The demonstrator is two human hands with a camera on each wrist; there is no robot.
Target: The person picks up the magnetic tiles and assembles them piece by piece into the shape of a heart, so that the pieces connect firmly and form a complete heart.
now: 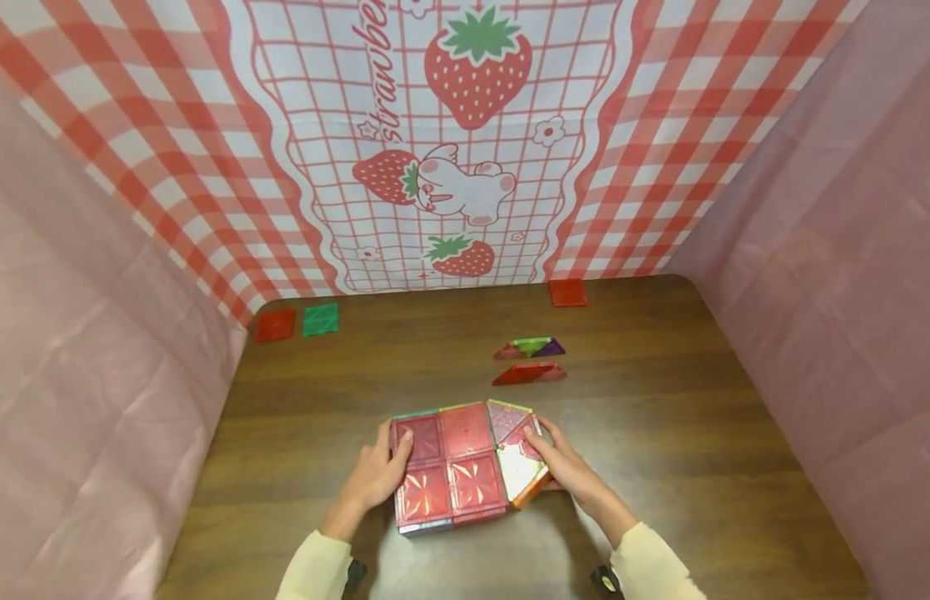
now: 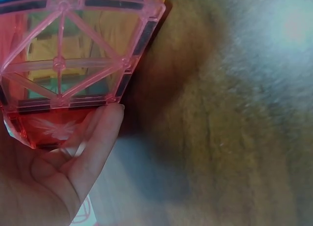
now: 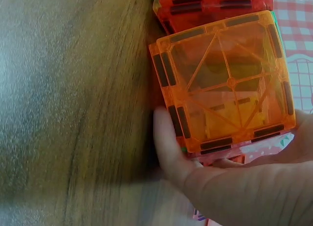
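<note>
A boxy build of translucent magnetic tiles (image 1: 465, 454) lies across the space between my hands, with pink and red squares on top and smaller triangles at its right end. My left hand (image 1: 375, 475) grips the left end, thumb on the top face. In the left wrist view, the fingers of that hand lie by a pink tile (image 2: 59, 63) and a red one. My right hand (image 1: 573, 471) holds the right end, thumb over the triangles. An orange square tile (image 3: 231, 82) forms a side face there, fingers along its edge.
Beyond the build lie two small groups of tiles, a red one (image 1: 528, 373) and a multicoloured one (image 1: 529, 347). Along the table's back edge are a red square (image 1: 275, 325), a green square (image 1: 320, 319) and another red square (image 1: 568, 292). Cloth hangs around the wooden table (image 1: 660, 400).
</note>
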